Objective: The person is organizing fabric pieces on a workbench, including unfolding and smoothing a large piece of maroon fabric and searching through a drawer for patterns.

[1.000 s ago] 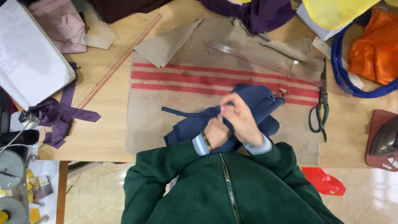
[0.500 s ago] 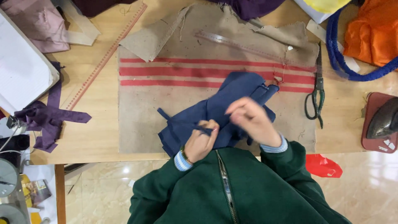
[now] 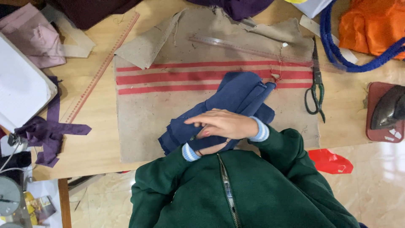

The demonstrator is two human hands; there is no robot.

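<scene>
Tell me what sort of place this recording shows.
Most likely a tailoring or sewing workroom: a wooden table with scissors, a clear ruler, an iron, and navy cloth under the right hand.

A dark green fleece jacket is worn, closed down the front by a dark zip with fine metal teeth. At both wrists, ribbed cuffs in light blue with white stripes are seen beneath the green sleeves. A thin dark band is glimpsed at the left wrist.
</scene>
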